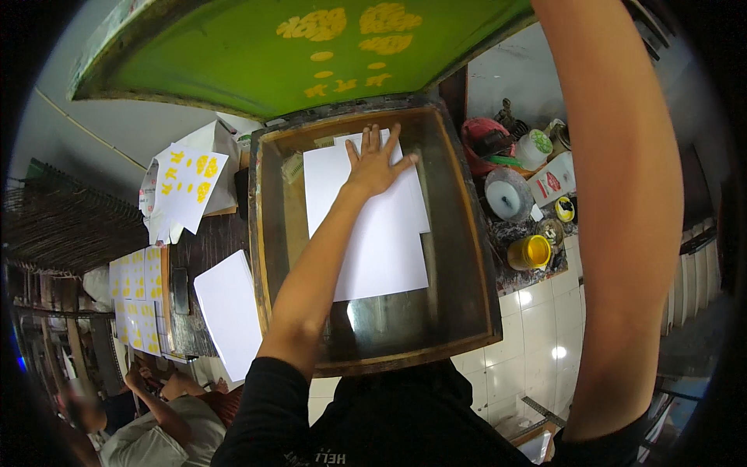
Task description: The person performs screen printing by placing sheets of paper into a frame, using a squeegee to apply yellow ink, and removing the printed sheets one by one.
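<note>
My left hand (pixel 375 165) lies flat with fingers spread on a white paper sheet (pixel 381 257). The sheet sits on a glass-topped printing table (pixel 459 311) with a wooden rim, and a step shows along its right edge. Above the far side, a green silk-screen frame (pixel 210 70) stands tilted up, with yellow printed shapes (pixel 311 25) on its mesh. My right arm (pixel 622 194) reaches up past the screen's right side and leaves the picture at the top, so my right hand is out of sight.
Left are blank paper (pixel 229 311), a dark phone (pixel 180 290), yellow-printed sheets (pixel 191 183) and more printed sheets (pixel 137 303). At right, a side table holds a yellow paint jar (pixel 529 253), a white tub (pixel 534 148) and a round lid (pixel 507 194). Another person (pixel 167 428) sits lower left.
</note>
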`<state>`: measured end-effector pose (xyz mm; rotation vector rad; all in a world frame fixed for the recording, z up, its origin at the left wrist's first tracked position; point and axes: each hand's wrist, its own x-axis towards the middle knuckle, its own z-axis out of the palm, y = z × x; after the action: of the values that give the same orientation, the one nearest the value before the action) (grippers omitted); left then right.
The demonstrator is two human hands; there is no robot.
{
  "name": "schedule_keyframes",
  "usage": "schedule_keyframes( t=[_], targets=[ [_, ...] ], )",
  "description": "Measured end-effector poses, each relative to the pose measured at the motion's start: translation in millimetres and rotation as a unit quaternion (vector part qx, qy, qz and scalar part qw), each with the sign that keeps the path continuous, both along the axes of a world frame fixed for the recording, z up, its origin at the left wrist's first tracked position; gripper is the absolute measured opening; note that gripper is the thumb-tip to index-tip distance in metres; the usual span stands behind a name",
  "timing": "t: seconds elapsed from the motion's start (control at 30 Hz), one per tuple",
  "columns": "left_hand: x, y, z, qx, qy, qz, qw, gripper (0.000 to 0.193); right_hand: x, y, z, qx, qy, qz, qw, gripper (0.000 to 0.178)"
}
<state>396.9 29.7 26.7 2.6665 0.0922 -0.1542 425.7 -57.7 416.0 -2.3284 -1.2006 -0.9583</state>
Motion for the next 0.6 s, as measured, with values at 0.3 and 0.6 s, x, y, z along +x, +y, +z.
schedule_keyframes(
  t=[0.3,0.6],
  targets=[
    [-231.2,12.7,128.4,-0.545,-0.348,0.019,0.763,0.056,-118.6,-59.0,-104.8,-0.001,0.169,0.055,0.984,0.031],
    [-383.7,-28.0,-2.7,-0.809,0.088,0.246,0.527,0.032,-195.2,-87.0,-287.0,-0.190,0.462,0.082,0.862,0.047]
  ],
)
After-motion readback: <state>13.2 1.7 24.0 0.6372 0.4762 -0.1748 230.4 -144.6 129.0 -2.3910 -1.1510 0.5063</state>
